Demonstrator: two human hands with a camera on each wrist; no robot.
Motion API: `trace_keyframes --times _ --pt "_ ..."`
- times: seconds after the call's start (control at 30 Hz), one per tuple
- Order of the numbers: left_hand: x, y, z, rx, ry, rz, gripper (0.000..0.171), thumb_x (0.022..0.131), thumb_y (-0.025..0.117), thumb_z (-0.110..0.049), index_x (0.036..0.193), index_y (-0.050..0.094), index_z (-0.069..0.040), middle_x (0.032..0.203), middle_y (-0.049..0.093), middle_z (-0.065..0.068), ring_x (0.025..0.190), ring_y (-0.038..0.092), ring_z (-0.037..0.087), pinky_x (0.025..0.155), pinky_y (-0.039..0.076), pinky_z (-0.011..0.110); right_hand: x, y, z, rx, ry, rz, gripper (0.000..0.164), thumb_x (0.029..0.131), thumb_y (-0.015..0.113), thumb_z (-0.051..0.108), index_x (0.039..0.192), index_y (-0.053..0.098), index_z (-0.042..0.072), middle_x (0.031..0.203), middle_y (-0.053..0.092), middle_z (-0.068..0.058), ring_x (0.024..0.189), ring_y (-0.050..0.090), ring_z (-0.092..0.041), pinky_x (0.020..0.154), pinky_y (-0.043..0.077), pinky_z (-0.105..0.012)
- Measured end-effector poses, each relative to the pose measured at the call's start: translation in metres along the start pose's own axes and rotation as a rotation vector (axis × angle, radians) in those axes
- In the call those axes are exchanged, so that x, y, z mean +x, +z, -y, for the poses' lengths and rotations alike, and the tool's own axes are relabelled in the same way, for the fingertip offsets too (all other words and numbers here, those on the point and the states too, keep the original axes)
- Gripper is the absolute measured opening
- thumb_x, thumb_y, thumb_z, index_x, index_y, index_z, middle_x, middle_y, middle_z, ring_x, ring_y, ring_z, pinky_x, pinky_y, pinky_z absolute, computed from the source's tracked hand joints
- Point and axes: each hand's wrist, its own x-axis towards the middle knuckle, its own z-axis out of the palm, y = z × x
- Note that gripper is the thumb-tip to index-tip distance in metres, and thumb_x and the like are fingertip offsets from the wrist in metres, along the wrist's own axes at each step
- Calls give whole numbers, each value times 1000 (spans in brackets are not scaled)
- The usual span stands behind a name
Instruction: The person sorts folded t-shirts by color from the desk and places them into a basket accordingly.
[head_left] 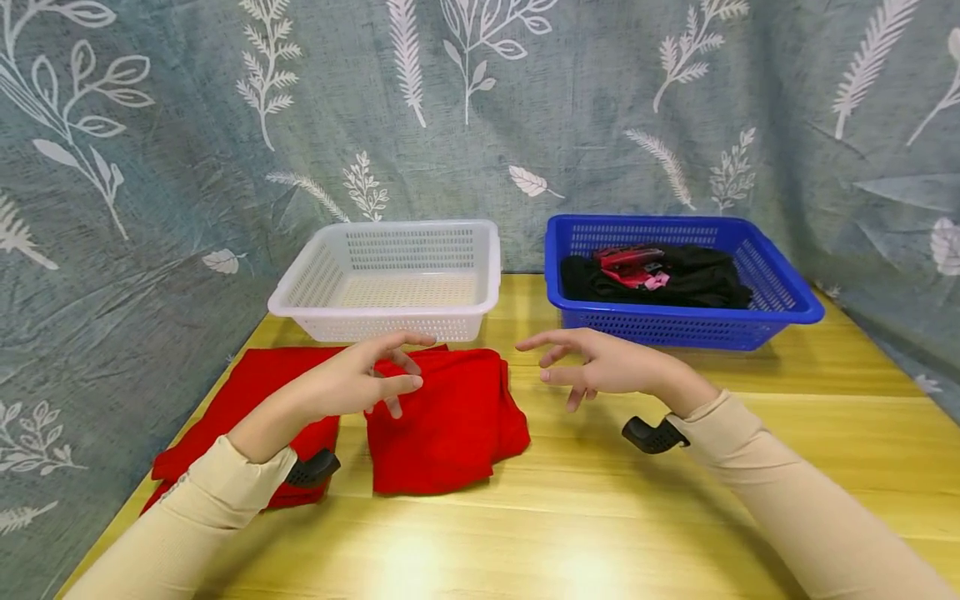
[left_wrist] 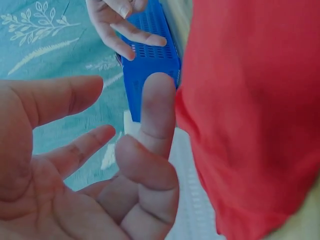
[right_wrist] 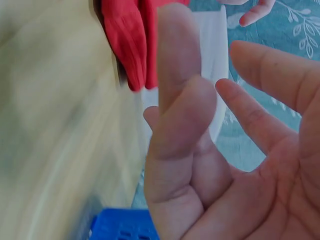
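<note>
My left hand (head_left: 360, 379) hovers above the table with relaxed, spread fingers and holds nothing. Below and just right of it lies a folded red cloth (head_left: 442, 433), roughly square, with uneven layers along its right side. A second red cloth (head_left: 262, 392) is spread flat to the left, partly hidden by the left forearm. To the right of the folded cloth, my right hand (head_left: 600, 362) hangs in the air, fingers loosely bent and nothing in them. In the left wrist view the red cloth (left_wrist: 250, 100) is apart from the fingers.
A white plastic basket (head_left: 382, 312) with nothing visible inside stands at the back left. The blue basket (head_left: 675, 317) at the back right contains black fabric (head_left: 705, 271) and a red item (head_left: 630, 262) with pink bits. Behind them hangs a patterned grey-blue curtain (head_left: 465, 167).
</note>
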Motion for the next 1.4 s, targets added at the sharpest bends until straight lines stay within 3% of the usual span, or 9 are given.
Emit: trace_keyframes --times 0.33,0.63,0.9,1.1,1.4 --pt "-31 4 29 -63 -22 -18 67 105 71 -25 164 41 -19 140 57 24 79 76 35 57 51 29 5 17 0 63 24 81 56 109 63 29 163 46 22 156 50 -27 82 81 -36 71 51 -34" --pt "-52 16 45 -104 -75 -53 67 104 72 -25 163 42 -17 141 54 26 78 77 30 61 56 32 12 36 -3 121 11 143 56 109 64 28 162 48 20 155 52 -26 79 81 -31 70 55 -33" --pt "-54 26 57 -153 -78 -48 65 104 72 -27 162 44 -15 141 55 28 76 77 31 58 56 33 20 46 -1 156 -2 147 53 108 65 25 159 51 20 146 52 -23 78 80 -29 60 45 -25" --pt "-52 31 61 -203 -74 -64 60 104 72 -25 159 48 -14 125 54 23 76 77 31 58 53 29 25 51 -1 166 3 134 52 108 66 26 158 53 23 138 52 -19 77 80 -28 62 46 -26" --pt "-54 35 63 -245 -87 -65 58 105 72 -25 157 50 -14 124 55 21 76 77 32 55 48 26 28 57 -1 176 -8 139 50 107 67 23 156 55 19 121 51 -15 75 80 -28 61 48 -26"
